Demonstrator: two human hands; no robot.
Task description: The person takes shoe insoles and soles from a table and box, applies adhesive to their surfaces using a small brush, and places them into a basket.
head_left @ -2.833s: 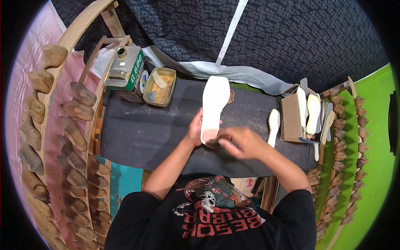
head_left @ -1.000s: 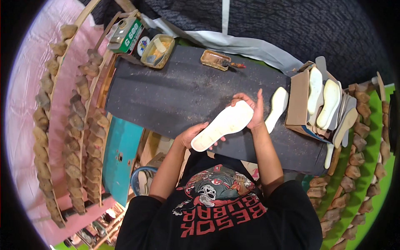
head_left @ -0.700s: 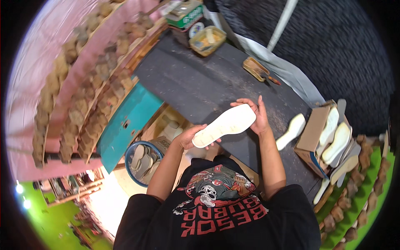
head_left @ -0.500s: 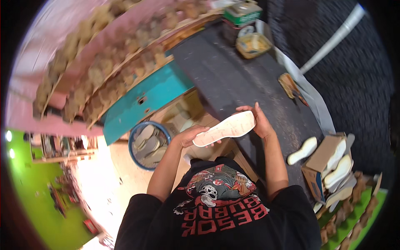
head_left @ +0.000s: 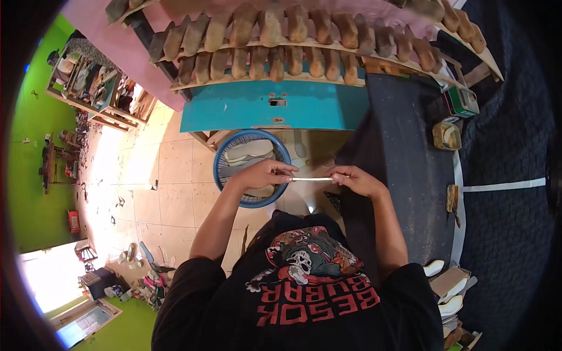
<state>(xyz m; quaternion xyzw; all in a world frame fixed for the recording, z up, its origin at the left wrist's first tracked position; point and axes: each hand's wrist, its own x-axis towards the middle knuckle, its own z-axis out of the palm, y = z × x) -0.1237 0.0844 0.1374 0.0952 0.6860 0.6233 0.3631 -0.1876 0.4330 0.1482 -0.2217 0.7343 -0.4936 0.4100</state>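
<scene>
White insole (head_left: 312, 179) edge-on; left hand (head_left: 266, 174), right hand (head_left: 358, 180) pinching opposite ends

We see glare bleaching the floor (head_left: 175, 175) at nine o'clock — dimness at three — straight edges bowing near twelve.

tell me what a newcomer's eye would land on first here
Likely the turquoise panel across the upper middle, with brown shoe lasts in rows above it. Near centre, the left hand and right hand hold a white insole edge-on. A blue basket shows behind the left hand.
</scene>
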